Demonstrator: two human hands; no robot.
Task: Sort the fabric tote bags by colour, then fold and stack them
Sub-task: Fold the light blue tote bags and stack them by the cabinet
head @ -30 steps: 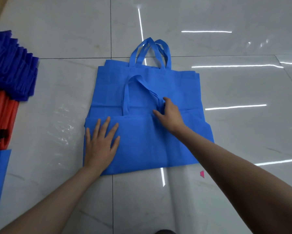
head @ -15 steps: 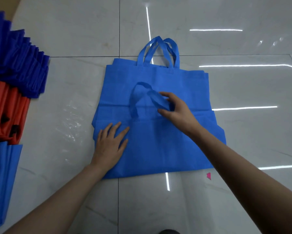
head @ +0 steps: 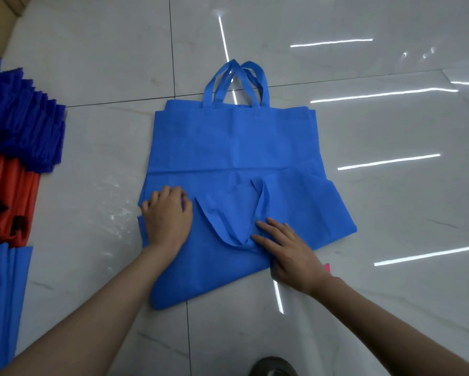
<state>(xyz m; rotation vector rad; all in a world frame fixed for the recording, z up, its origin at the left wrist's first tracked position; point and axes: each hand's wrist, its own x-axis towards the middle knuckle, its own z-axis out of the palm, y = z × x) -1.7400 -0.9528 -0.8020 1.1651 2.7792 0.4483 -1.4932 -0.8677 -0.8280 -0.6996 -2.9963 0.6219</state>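
Head view: the blue tote bag (head: pixel 222 272) looks soft and light. Left hand (head: pixel 167 217) grips its edge with curled fingers (head: pixel 164 194); right hand (head: pixel 289 249) presses the handle (head: pixel 217 226) flat-fingered. Grip corners.

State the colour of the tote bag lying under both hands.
Bright blue tote bag, clearest in the head view.

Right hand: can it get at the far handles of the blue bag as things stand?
Probably yes: the right hand rests flat on the near handle loop, gripping nothing, and only the flat blue bag lies between it and the far handles.
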